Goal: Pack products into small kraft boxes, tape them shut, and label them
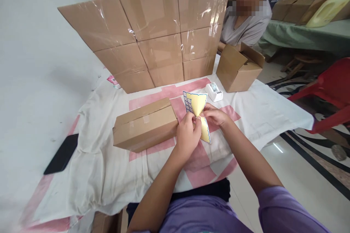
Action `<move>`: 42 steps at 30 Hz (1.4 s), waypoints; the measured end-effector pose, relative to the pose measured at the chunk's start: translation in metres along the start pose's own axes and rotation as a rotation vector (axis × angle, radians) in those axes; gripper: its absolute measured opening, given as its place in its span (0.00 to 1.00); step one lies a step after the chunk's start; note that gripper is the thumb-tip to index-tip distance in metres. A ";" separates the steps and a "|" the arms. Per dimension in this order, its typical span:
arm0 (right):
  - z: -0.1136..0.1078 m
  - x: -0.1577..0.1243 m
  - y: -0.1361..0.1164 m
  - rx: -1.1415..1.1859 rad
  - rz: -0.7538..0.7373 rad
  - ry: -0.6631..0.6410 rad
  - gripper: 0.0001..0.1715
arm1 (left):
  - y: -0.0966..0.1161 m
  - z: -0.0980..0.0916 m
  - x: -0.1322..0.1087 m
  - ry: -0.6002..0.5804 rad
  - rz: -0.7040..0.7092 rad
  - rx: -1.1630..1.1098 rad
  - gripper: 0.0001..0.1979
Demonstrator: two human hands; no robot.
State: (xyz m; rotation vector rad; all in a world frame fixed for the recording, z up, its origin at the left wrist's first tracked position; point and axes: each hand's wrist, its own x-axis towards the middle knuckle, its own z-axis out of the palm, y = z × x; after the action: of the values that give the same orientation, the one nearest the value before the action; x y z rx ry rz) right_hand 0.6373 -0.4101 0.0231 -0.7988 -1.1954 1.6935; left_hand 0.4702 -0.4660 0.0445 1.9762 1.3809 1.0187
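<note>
Between my two hands is a yellow paper bow with scalloped blue edges and a blue grid pattern on one side. It is pinched narrow in the middle, and its ends fan out up and down. My left hand grips that middle with thumb and fingers closed. From the other side my right hand pinches the bow at the same spot, fingers closed. A closed cardboard box lies just left of my left hand. Beyond my right hand sits a small white device.
A tall stack of taped cardboard boxes stands at the back of the cloth-covered table. An open carton is at the right rear, near a seated person. A dark phone lies far left. A red chair is at right.
</note>
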 end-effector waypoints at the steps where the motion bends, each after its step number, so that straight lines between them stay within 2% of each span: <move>1: -0.001 0.001 0.001 0.009 -0.003 0.000 0.22 | -0.001 0.000 0.000 0.002 0.011 -0.008 0.10; 14: -0.005 0.003 0.003 0.080 -0.029 0.000 0.23 | -0.011 0.004 0.000 0.017 0.092 -0.045 0.07; 21: -0.007 0.003 0.005 0.090 -0.027 0.011 0.22 | -0.012 0.005 0.000 0.023 0.092 -0.047 0.07; 28: -0.006 0.003 0.003 0.096 -0.024 0.014 0.26 | -0.013 0.006 0.000 0.027 0.091 -0.069 0.07; 38: -0.005 0.004 -0.007 0.034 -0.102 0.044 0.17 | -0.015 0.008 -0.001 0.085 0.097 -0.149 0.08; 42: -0.005 0.004 -0.012 0.004 -0.154 0.073 0.20 | -0.017 0.009 -0.002 0.106 0.084 -0.190 0.07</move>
State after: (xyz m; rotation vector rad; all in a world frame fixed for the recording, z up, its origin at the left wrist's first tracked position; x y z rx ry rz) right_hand 0.6437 -0.4030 0.0325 -0.7406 -1.1730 1.5288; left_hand 0.4677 -0.4619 0.0254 1.8767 1.2142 1.2607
